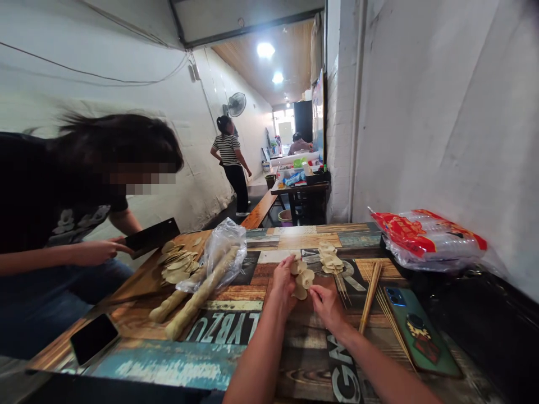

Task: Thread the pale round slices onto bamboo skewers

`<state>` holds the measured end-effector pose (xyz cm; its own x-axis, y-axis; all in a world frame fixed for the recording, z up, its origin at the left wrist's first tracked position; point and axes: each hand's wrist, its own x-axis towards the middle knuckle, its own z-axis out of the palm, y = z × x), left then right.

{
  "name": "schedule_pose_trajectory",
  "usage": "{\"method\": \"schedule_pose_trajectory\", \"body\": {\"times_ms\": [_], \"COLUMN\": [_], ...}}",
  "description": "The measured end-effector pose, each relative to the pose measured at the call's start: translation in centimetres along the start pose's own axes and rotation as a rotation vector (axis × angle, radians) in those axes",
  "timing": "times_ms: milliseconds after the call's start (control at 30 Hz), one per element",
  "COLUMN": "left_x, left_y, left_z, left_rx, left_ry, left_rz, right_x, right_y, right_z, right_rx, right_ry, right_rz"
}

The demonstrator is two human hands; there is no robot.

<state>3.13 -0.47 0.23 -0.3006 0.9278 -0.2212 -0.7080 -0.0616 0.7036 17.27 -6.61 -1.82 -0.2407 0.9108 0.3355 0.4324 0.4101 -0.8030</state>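
Note:
My left hand (285, 279) is closed on a bunch of thin, pale beige slices (304, 278), which fan out to its right. Thumb and fingers pinched, my right hand (326, 306) meets the lower right edge of these slices; what it grips is too small to make out. Just beyond lie finished-looking skewers of slices (330, 259), their thin sticks pointing toward me. Right of my right hand is a bundle of bamboo skewers (370, 296), with more loose skewers (396, 328) beside the green phone (423, 331).
At left a co-worker holds a black cleaver (152, 238) over a pile of slices (179, 264). Two long beige rolls (202, 292) lie partly under a clear plastic bag (227, 247). A dark-screened phone (94, 338) rests front left. Red-and-clear packaging (429, 233) sits back right.

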Motion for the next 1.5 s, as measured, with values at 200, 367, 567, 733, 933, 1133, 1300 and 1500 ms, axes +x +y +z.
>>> {"method": "schedule_pose_trajectory", "body": {"times_ms": [200, 367, 567, 733, 933, 1133, 1300, 1500], "left_x": [-0.1, -0.1, 0.0, 0.1, -0.7, -0.8, -0.8, -2.1], "left_y": [1.4, 0.7, 0.1, 1.3, 2.6, 2.8, 2.8, 0.6], "left_z": [-0.3, -0.3, -0.7, -0.8, -0.5, -0.4, -1.4, -1.7], "left_rx": [-0.004, 0.095, 0.142, 0.098, 0.095, 0.195, 0.607, 0.831], "left_ry": [0.018, -0.06, 0.073, 0.03, -0.006, -0.047, 0.135, 0.055], "left_rz": [-0.105, -0.11, -0.021, -0.186, -0.328, -0.188, 0.279, 0.432], "right_x": [0.4, 0.2, -0.3, -0.4, -0.3, 0.8, 1.8, 2.1], "right_y": [-0.4, -0.6, -0.6, -0.7, -1.2, -0.7, 0.1, 0.3], "right_z": [-0.5, -0.3, 0.2, 0.1, -0.5, -0.7, -1.6, -2.0], "right_rx": [0.06, 0.057, -0.081, -0.147, -0.023, 0.29, 0.316, 0.302], "right_ry": [0.045, 0.004, -0.013, -0.012, -0.019, -0.06, 0.158, 0.234], "right_rz": [0.071, 0.031, -0.016, -0.035, 0.026, 0.187, 0.234, 0.268]}}
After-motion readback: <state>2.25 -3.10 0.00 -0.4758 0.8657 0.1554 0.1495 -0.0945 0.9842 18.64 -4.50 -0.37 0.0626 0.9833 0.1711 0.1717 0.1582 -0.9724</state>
